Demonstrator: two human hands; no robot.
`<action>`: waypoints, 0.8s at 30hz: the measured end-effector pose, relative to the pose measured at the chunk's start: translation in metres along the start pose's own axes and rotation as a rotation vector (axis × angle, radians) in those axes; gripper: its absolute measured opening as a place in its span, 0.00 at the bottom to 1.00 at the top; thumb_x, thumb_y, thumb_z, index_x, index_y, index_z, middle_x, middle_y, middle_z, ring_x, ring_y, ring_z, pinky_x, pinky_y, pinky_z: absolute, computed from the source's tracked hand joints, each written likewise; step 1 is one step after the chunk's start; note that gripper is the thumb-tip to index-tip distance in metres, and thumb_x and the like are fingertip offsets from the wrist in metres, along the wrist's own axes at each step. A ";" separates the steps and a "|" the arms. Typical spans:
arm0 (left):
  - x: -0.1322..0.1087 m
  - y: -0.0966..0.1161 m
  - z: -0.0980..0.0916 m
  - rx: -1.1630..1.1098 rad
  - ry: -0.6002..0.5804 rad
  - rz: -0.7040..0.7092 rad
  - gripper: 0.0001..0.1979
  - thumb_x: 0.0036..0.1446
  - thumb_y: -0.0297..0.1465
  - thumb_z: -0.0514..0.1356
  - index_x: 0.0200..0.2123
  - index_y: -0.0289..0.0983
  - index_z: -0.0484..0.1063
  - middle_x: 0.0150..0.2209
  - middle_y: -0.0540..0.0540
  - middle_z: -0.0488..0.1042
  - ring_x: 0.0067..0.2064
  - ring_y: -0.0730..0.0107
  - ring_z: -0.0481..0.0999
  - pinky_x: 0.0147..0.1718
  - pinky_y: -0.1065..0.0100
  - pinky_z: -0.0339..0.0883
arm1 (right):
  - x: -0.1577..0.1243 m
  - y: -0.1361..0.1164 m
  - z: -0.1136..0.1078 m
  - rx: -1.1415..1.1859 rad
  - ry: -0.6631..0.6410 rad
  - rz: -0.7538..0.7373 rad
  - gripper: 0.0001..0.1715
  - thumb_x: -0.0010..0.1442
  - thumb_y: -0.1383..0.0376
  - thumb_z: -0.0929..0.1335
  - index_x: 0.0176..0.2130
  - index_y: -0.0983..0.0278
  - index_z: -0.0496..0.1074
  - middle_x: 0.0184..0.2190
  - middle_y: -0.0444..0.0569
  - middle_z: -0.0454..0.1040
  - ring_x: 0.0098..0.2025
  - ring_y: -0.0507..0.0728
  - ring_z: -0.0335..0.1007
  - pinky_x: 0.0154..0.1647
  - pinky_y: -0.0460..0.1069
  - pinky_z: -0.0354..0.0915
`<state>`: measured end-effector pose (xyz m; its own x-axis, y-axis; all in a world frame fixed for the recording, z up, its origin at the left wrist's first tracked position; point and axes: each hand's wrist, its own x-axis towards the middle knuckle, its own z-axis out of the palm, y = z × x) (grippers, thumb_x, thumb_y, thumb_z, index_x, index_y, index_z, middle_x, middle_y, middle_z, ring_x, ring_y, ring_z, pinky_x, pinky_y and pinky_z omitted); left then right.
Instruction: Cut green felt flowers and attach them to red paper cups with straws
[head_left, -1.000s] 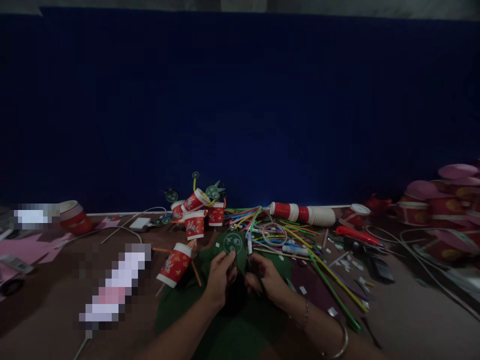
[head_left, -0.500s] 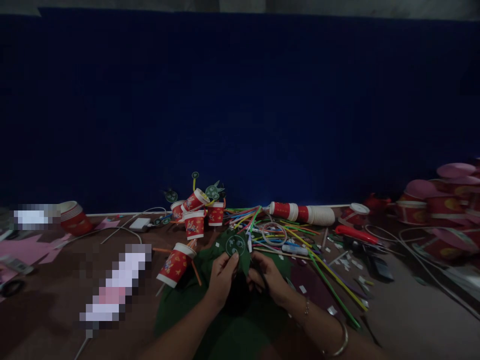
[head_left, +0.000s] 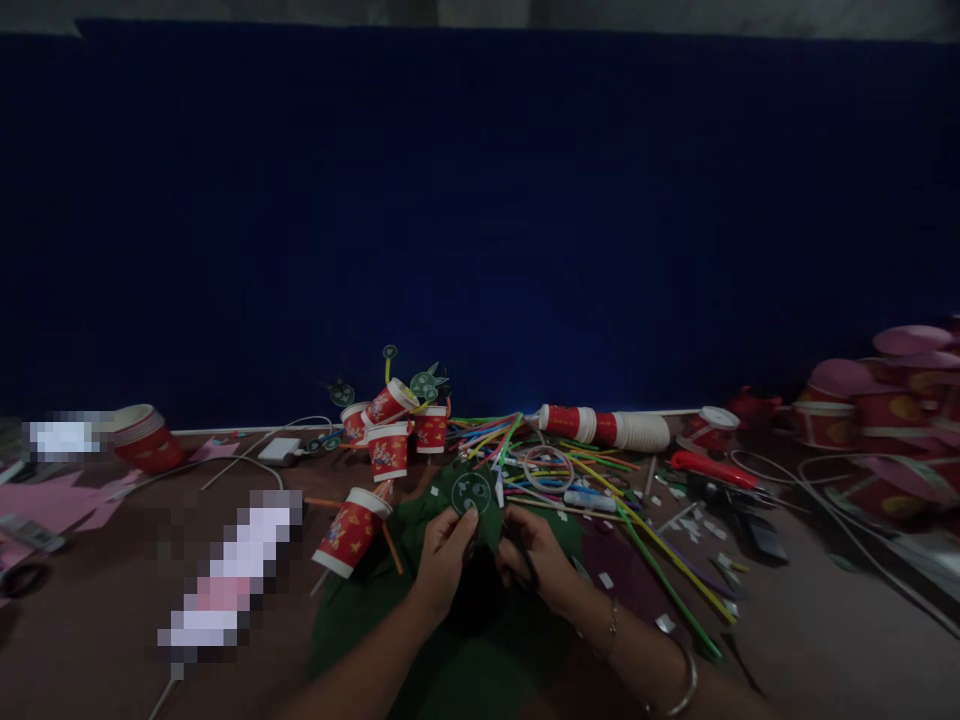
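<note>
My left hand [head_left: 442, 560] pinches a dark green paper piece [head_left: 472, 495] with a pale circle drawn on it, held up over a larger green sheet [head_left: 360, 620] on the table. My right hand [head_left: 534, 560] is closed close beside it, on something dark I cannot make out, touching the green piece's lower right edge. A red paper cup [head_left: 350, 532] lies tipped just left of my hands. Several coloured straws [head_left: 555, 470] are spread behind and to the right.
A cluster of red cups with straw decorations [head_left: 394, 420] stands behind. A lying stack of cups [head_left: 607, 428], a red-handled cutter [head_left: 712, 468], paper scraps, cables [head_left: 825, 480] and pink-lidded cups [head_left: 885, 400] fill the right. Pink paper [head_left: 45, 500] lies left. A blue backdrop rises behind.
The green circle piece has shifted slightly right and turned between my fingers. My hands stayed in nearly the same place.
</note>
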<state>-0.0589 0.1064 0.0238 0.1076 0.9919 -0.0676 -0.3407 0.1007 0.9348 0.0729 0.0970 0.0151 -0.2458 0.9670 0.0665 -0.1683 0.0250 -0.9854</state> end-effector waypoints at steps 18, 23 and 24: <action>-0.003 0.006 0.004 -0.049 -0.019 -0.025 0.14 0.43 0.39 0.65 0.22 0.33 0.70 0.16 0.55 0.63 0.19 0.81 0.60 0.19 0.77 0.53 | 0.001 0.004 0.000 0.023 -0.012 -0.042 0.11 0.46 0.65 0.69 0.26 0.63 0.61 0.17 0.36 0.61 0.15 0.45 0.54 0.15 0.41 0.54; -0.001 0.005 0.004 -0.126 -0.024 -0.055 0.13 0.42 0.37 0.66 0.24 0.33 0.71 0.19 0.53 0.68 0.21 0.79 0.65 0.22 0.75 0.58 | -0.001 -0.001 0.001 -0.015 -0.012 -0.052 0.12 0.48 0.62 0.68 0.25 0.63 0.60 0.16 0.36 0.60 0.15 0.45 0.53 0.15 0.41 0.53; -0.001 0.005 0.003 -0.122 -0.018 -0.059 0.13 0.42 0.38 0.66 0.24 0.33 0.71 0.19 0.53 0.68 0.21 0.79 0.64 0.22 0.76 0.57 | -0.001 -0.001 0.001 -0.017 -0.013 -0.058 0.12 0.48 0.62 0.68 0.26 0.63 0.60 0.16 0.36 0.60 0.15 0.45 0.53 0.15 0.41 0.53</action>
<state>-0.0574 0.1054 0.0293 0.1471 0.9825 -0.1144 -0.4442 0.1689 0.8799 0.0726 0.0962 0.0164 -0.2483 0.9605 0.1258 -0.1661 0.0857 -0.9824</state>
